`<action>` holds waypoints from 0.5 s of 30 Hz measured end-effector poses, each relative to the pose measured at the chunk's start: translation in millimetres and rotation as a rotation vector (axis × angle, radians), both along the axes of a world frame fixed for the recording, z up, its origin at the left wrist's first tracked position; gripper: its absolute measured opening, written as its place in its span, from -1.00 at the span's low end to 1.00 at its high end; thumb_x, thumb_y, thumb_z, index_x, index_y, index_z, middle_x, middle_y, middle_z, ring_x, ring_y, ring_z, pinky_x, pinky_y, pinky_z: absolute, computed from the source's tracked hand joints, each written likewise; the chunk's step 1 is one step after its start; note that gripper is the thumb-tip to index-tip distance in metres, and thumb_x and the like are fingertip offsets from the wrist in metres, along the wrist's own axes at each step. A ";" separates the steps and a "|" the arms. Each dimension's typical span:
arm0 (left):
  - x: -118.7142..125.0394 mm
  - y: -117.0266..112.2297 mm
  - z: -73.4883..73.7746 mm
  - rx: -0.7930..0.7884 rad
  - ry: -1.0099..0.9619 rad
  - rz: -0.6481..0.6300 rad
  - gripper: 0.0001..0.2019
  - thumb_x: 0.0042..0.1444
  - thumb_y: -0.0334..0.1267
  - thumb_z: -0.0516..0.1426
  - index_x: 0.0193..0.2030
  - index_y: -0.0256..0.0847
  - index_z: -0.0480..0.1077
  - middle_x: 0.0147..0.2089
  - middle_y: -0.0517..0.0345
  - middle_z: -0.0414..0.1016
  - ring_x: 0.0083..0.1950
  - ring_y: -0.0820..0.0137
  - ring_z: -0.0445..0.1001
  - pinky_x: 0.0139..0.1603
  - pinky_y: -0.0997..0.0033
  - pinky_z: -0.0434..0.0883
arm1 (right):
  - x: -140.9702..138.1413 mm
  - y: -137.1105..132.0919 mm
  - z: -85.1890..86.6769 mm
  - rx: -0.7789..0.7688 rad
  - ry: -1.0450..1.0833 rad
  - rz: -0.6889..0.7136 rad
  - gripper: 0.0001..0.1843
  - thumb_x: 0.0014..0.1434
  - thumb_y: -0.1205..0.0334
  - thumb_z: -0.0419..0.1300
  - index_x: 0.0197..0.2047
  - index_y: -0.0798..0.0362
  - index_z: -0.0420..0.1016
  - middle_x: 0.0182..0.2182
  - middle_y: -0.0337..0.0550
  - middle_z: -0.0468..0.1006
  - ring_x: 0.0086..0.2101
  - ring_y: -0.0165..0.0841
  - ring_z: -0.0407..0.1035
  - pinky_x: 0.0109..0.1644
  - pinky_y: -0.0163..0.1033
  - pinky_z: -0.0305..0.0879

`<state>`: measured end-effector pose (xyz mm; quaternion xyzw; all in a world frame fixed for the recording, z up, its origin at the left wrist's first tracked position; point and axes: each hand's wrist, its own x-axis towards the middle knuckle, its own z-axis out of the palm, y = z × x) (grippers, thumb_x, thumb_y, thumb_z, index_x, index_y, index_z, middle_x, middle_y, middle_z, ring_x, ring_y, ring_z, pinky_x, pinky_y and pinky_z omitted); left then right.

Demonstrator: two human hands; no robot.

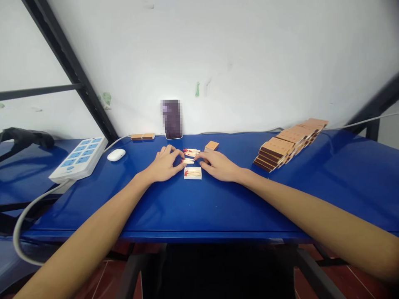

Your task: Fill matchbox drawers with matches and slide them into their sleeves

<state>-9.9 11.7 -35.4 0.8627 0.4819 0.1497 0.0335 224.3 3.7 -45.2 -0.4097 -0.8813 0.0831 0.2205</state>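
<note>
A small bunch of red-headed matches (188,161) lies between my two hands, just behind an open white matchbox tray (193,178). My left hand (165,165) is curled at the red-headed end, its thumb and index finger around the bunch. From the other side, my right hand (218,165) has bent fingers closed in at the bare stick ends. More matches (191,152) lie loosely piled behind the bunch. Inside the tray, several matches rest with their heads to the left. A tan matchbox cover (212,145) sits behind my right hand.
Stacked matchboxes (277,149) lean in a long row at the right of the blue table (212,211). Two matchboxes (142,136) and a phone (173,120) are by the wall. A white earphone case (116,155) and a power strip (79,160) lie left.
</note>
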 end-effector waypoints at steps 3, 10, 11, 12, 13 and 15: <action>0.7 -1.0 1.1 -0.001 -0.010 -0.003 -0.60 0.22 0.11 -0.01 0.03 -0.07 0.37 0.03 -0.01 0.25 0.03 0.13 0.25 0.10 -0.04 0.24 | -0.1 -0.1 -0.1 -0.001 0.027 -0.031 -0.66 0.27 0.34 0.02 0.06 0.11 0.44 -0.25 -0.10 0.41 -0.29 -0.34 0.29 -0.15 -0.24 0.18; 0.5 -2.1 0.6 -0.011 0.000 0.020 -0.50 0.22 0.15 -0.04 0.18 -0.04 0.30 0.08 -0.03 0.24 0.11 0.08 0.21 0.14 -0.10 0.20 | -1.4 1.4 -0.6 -0.007 0.010 -0.096 -0.63 0.24 0.33 0.04 0.08 0.15 0.46 -0.23 -0.06 0.40 -0.29 -0.33 0.29 -0.15 -0.23 0.18; 0.5 -2.2 0.4 -0.010 0.000 0.022 -0.50 0.22 0.15 -0.05 0.18 -0.03 0.31 0.08 -0.03 0.24 0.11 0.08 0.21 0.14 -0.10 0.20 | -1.4 1.5 -0.5 -0.007 0.010 -0.094 -0.63 0.24 0.34 0.05 0.08 0.15 0.46 -0.24 -0.06 0.40 -0.29 -0.33 0.29 -0.15 -0.23 0.18; 0.5 -2.2 0.3 -0.007 -0.001 0.023 -0.50 0.22 0.16 -0.05 0.18 -0.03 0.31 0.07 -0.03 0.25 0.11 0.08 0.22 0.14 -0.11 0.20 | -1.4 1.5 -0.4 -0.008 0.012 -0.093 -0.64 0.23 0.34 0.05 0.07 0.15 0.47 -0.24 -0.06 0.40 -0.29 -0.33 0.29 -0.16 -0.23 0.18; 0.5 -2.3 0.3 -0.004 -0.003 0.023 -0.50 0.22 0.16 -0.04 0.18 -0.02 0.31 0.07 -0.03 0.25 0.10 0.08 0.22 0.14 -0.11 0.20 | -1.4 1.4 -0.2 -0.009 0.014 -0.091 -0.64 0.23 0.34 0.05 0.07 0.14 0.47 -0.24 -0.07 0.40 -0.29 -0.33 0.29 -0.16 -0.24 0.18; 0.7 -2.5 0.6 -0.002 -0.002 0.023 -0.49 0.21 0.16 -0.04 0.18 -0.03 0.31 0.07 -0.03 0.25 0.10 0.08 0.22 0.14 -0.11 0.20 | -1.5 1.0 0.3 -0.014 0.015 -0.091 -0.64 0.23 0.34 0.06 0.07 0.14 0.47 -0.24 -0.06 0.40 -0.28 -0.33 0.29 -0.16 -0.24 0.19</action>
